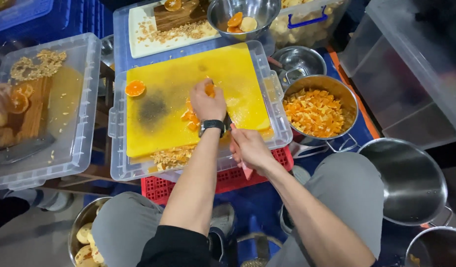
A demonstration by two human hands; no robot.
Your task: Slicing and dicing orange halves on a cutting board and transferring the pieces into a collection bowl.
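Observation:
My left hand, a dark watch on its wrist, presses an orange piece onto the yellow cutting board. My right hand grips a knife by its pink handle, and the blade runs up under my left wrist. Small cut orange pieces lie beside my left hand. An orange half sits at the board's far left. Peel scraps are piled at the board's near edge.
A steel pot of chopped orange stands right of the board, with empty pots nearer me. The board rests on a clear plastic lid over a red crate. Another person's hand works oranges at left.

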